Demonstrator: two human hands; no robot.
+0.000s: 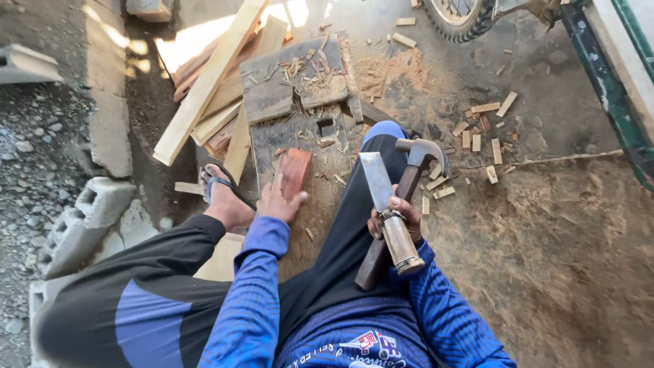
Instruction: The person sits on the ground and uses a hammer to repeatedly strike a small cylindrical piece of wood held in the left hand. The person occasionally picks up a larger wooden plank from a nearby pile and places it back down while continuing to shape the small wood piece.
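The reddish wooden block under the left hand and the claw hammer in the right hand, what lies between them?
In the head view, the dark-trousered leg and the flat chisel blade lie between the reddish wooden block and the claw hammer.

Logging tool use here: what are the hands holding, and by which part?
The right hand grips a chisel and a claw hammer together by their handles. The left hand rests on a reddish wood block.

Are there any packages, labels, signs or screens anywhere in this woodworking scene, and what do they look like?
No packages, signs or screens.
Printed emblem: on the chest of the person's blue shirt, bottom edge of the view; red, white and blue shapes above a curved line of white lettering, partly cut off.
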